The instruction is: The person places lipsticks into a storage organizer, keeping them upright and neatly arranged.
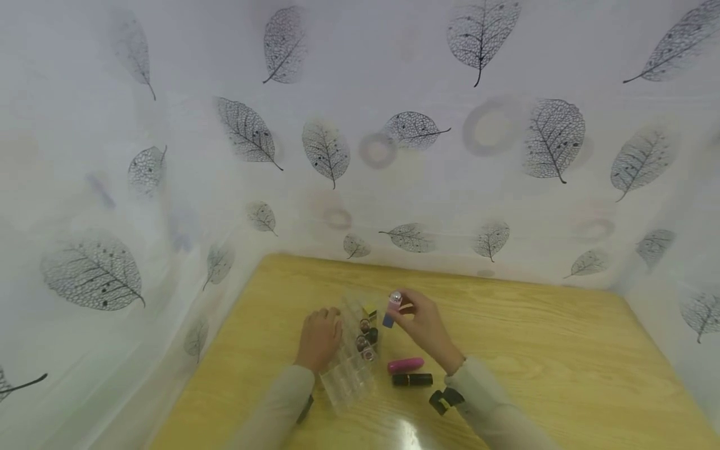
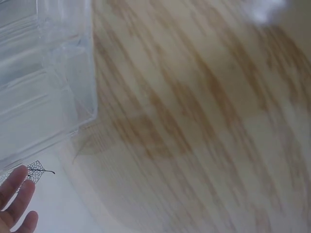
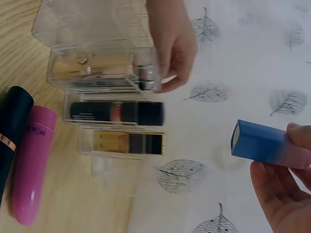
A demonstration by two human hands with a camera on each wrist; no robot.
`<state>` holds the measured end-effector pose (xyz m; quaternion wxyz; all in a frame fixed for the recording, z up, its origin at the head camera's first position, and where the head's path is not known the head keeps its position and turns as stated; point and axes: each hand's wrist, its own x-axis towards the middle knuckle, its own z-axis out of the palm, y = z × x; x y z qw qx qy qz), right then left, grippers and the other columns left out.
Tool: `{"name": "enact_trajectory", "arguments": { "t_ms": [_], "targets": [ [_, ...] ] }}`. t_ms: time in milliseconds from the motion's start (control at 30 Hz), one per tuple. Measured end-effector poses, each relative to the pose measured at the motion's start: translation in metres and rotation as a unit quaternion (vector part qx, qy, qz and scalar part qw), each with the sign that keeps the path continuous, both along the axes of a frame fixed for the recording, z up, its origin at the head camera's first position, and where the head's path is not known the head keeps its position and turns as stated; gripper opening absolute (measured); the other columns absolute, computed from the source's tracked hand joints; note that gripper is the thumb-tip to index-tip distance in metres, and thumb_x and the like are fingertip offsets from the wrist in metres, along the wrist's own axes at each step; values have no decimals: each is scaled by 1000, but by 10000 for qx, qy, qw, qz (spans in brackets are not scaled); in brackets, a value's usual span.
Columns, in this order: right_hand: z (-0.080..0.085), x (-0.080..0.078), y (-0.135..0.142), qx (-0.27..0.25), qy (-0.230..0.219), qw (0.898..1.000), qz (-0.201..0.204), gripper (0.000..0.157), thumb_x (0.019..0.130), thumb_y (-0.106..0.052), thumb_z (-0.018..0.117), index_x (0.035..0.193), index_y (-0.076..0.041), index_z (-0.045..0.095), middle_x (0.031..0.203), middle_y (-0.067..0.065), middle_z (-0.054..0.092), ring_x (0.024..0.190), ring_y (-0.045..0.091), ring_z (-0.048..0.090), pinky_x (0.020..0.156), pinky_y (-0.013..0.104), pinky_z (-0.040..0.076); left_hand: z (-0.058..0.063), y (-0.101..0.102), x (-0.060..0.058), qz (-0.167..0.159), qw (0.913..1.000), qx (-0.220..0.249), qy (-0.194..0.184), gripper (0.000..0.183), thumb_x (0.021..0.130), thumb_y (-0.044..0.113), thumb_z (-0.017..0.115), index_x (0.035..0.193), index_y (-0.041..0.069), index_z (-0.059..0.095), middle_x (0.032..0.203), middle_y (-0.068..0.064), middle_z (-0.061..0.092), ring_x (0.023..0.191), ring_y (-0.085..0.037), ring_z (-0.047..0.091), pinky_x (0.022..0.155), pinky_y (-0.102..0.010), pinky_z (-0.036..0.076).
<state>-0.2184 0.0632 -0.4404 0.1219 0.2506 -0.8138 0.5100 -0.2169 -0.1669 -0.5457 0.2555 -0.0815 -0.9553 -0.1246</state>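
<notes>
My right hand [image 1: 423,324] pinches a blue-and-pink lipstick tube [image 3: 260,142] between thumb and fingers, raised beside a clear compartmented lipstick organizer [image 1: 347,380]. A shiny silver end tops the tube in the head view. My left hand [image 1: 319,337] holds the organizer at its far left edge; its fingers curl at the corner in the right wrist view. Several lipsticks stand in the organizer's right-hand row, among them a black one [image 3: 116,112] and a gold-and-black one [image 3: 129,142]. The organizer's near compartments look see-through, with nothing in them.
A pink tube [image 1: 405,365] and a black lipstick [image 1: 412,380] with a gold band lie on the wooden table [image 1: 534,362], right of the organizer. A white leaf-print sheet [image 1: 360,187] hangs behind and at both sides of the table.
</notes>
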Motion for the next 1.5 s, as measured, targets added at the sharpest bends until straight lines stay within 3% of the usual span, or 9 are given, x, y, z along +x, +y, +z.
{"name": "enact_trajectory", "arguments": {
  "t_ms": [500,700,1300,1500],
  "targets": [
    [-39,-25,-30,-35,-518,9975,-488,22,74,1,73,93,1,62,85,12,66,77,22,63,66,18,54,5,2,4,59,9998,175,-83,16,84,14,61,99,10,63,81,-6,64,73,-22,61,68,-38,50],
    [-49,-26,-34,115,-523,9971,-539,21,75,-1,72,94,1,62,86,11,65,77,20,61,67,23,55,3,2,5,85,9997,151,-154,15,86,15,60,100,11,63,81,-5,65,73,-21,61,67,-38,50],
    [-61,-27,-40,79,-183,9986,-484,21,77,0,70,95,0,60,88,10,64,78,21,63,67,20,54,7,2,7,92,9998,142,-122,17,85,15,61,101,10,63,81,-6,64,73,-21,61,69,-38,51],
    [-61,-26,-38,145,-380,9975,-584,19,78,-1,70,94,-1,59,87,9,63,78,19,62,67,22,54,6,3,6,183,9998,-2,-100,22,84,16,61,105,9,62,85,-7,66,78,-24,63,73,-39,51]
  ]
}}
